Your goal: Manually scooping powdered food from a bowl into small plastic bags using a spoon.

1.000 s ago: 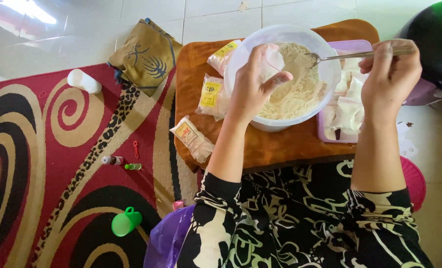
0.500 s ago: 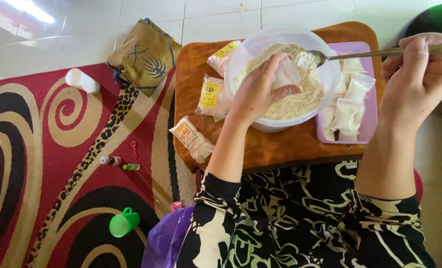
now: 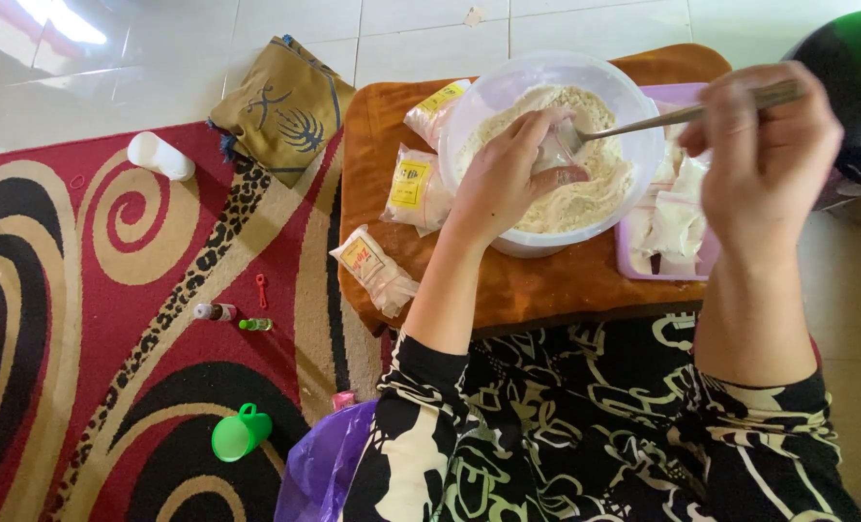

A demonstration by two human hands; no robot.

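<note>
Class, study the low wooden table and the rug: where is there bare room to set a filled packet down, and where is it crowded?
Bare wood shows along the table's near edge, below the white bowl, and at its far left corner beside the brown cushion. The rug has wide free swirls between the white bottle and green cup. Crowded: the labelled packets left of the bowl, and the purple tray.

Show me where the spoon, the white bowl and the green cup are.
spoon (image 3: 643, 123), head view, on the middle of its handle
white bowl (image 3: 479, 106), head view, on its left rim
green cup (image 3: 238, 434), head view, on its side
</note>
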